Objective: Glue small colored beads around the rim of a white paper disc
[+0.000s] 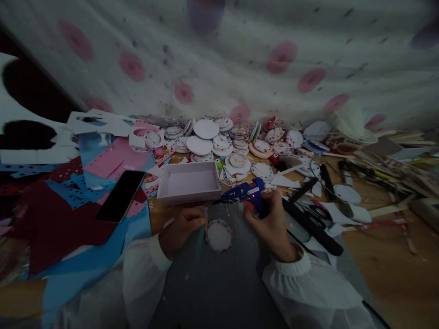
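Observation:
A blue hot glue gun (252, 193) is gripped in my right hand (272, 226), its nozzle pointing left toward the front of the white box. A small red light glows on its body. My left hand (183, 226) is closed in a pinch around a thin strip (206, 219), which hangs at the left edge of a round white disc (219, 236). Small coloured dots or beads run round the disc's rim. It lies flat on the grey mat (219, 288), between my two hands. A blurred teal streak shows below my left fingers.
An open white box (188, 180) stands behind my hands. A phone (120, 195) lies at left on coloured paper sheets (68, 228). Piled decorated discs (222, 144) line the curtain (226, 64). At right are a black rod-shaped tool (313, 228), cables and wooden sticks (401, 160).

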Available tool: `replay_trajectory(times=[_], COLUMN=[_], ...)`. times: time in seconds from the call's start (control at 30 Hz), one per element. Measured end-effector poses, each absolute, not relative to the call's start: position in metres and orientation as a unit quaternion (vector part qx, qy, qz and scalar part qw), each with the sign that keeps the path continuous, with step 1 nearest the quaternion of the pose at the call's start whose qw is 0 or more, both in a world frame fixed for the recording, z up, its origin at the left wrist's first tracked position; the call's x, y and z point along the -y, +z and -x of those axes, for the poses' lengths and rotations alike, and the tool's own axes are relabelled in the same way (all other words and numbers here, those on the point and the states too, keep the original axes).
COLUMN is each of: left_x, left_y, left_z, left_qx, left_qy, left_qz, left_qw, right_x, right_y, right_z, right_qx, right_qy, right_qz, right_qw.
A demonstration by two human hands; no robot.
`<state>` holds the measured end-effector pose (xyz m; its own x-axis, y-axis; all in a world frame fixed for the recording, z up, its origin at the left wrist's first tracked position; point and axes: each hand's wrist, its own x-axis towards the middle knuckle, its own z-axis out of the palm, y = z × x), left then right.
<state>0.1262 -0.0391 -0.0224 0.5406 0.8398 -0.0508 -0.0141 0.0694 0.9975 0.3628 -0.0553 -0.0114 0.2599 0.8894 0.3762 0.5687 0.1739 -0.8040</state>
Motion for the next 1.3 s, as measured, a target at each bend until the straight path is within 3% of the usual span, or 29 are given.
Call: replay_trajectory(times=[0.6, 1.3], left_x=[0.0389, 0.0385], left_y=[-0.0208, -0.0213], left_z=[-0.1252, -0.1249], left_qx=[-0.340, -0.348], left_qy=[0.318, 0.307], left_qz=[-0.611, -0.623], left_qw=[0.640, 0.629], right_x=[0.0586, 0.0586], right_y=[-0.0155, -0.0178], right_z=[-0.3618, -0.3633], right_qx=[0.631, 0.628], right_qy=[0.123, 0.130], right_qz=[0.629, 0.632], right_qw=[0.437, 0.436])
